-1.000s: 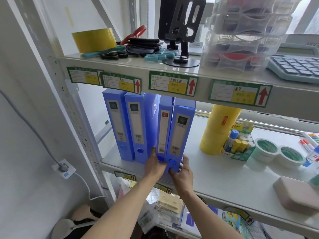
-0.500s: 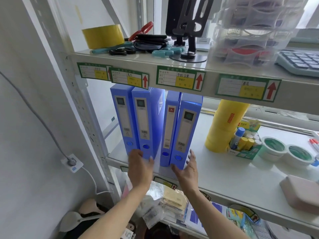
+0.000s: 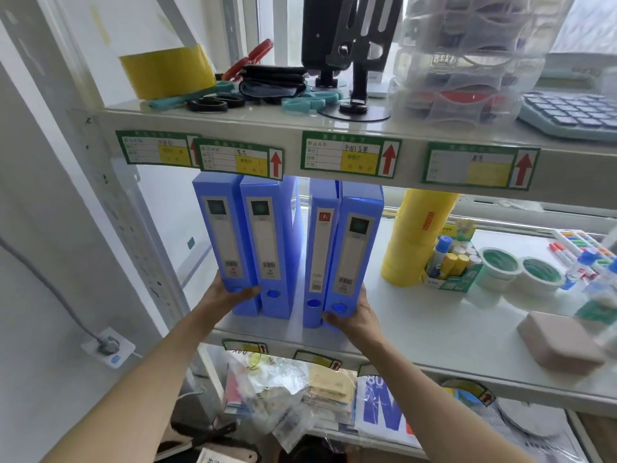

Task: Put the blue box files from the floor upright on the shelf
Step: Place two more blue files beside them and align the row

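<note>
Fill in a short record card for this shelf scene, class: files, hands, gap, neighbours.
files: four blue box files, upright on the middle shelf, spines outward
left pair: leftmost file touching second file
right pair: third file touching rightmost file
gap: open space between the two pairs
left hand: at the leftmost file's base, thumb across its front
right hand: at the rightmost file's base
neighbours: yellow tape stack to the right, apart from the files
</note>
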{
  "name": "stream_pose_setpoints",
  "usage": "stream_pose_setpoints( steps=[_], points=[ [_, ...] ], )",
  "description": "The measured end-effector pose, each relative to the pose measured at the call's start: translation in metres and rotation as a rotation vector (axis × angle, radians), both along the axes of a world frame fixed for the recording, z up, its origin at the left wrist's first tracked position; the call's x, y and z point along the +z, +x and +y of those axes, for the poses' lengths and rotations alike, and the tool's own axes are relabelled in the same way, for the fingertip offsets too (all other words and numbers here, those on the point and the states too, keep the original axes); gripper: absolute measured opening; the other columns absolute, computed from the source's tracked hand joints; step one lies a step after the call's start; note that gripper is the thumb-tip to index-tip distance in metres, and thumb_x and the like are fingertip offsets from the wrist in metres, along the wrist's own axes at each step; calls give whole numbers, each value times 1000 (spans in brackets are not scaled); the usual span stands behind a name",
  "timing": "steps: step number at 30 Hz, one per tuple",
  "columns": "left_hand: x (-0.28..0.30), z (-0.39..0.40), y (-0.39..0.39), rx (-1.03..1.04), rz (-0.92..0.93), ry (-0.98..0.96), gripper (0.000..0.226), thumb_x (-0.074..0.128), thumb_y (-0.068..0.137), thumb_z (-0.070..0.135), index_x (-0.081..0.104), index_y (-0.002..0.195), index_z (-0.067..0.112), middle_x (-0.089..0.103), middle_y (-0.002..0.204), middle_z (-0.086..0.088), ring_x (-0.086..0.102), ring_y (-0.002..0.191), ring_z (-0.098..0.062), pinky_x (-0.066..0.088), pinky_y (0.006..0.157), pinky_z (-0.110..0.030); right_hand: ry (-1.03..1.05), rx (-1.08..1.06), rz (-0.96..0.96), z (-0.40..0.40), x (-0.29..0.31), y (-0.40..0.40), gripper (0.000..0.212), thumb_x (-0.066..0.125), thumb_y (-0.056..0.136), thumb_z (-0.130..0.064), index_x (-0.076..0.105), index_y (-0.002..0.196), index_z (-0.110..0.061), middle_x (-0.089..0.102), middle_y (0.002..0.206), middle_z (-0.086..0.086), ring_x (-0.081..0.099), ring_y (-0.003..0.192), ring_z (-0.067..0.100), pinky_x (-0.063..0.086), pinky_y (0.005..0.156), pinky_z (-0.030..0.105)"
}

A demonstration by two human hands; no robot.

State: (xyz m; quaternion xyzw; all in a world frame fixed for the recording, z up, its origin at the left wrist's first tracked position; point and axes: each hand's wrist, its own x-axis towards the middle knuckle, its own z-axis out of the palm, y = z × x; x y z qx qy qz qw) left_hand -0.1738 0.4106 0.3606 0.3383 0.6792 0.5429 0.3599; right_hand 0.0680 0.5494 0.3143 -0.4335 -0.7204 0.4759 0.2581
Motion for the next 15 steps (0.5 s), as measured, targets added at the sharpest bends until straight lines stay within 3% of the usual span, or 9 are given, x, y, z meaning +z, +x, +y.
stream_pose_setpoints(
  steps=[2,5,7,10,15],
  points=[
    [-3,2,-2,-21,-30,-9,59,82,73,26,49,119,44,67,119,10,64,107,-7,50,100,-42,-33,22,-15,4,2,-1,85,86,70,-23,37,139,-23,59,108,-19,62,98,7,57,81,29],
    [-2,4,-1,-32,-70,-15,69,84,70,27,43,123,43,66,115,11,62,112,-16,51,97,-43,-66,58,-16,5,3,-1,97,87,65,-34,32,145,-32,63,125,-8,64,111,18,55,95,49],
    [1,5,1,-53,-86,-17,89,87,61,37,37,133,36,64,114,10,61,113,-21,52,96,-44,-67,67,-28,8,0,-2,100,87,61,-41,31,144,-38,63,129,-8,64,114,20,54,95,52],
    [3,5,6,-81,-99,10,122,90,35,57,31,138,30,63,116,9,62,112,-20,53,95,-47,-63,75,-34,8,0,-5,95,85,60,-40,37,141,-34,66,116,-18,64,111,16,54,96,50],
    [0,6,18,-27,0,15,77,79,77,20,31,138,23,62,114,9,62,102,-4,53,95,-36,-32,52,-71,4,1,-10,87,86,53,-46,48,130,-33,68,111,-17,66,103,9,57,91,45]
  ],
)
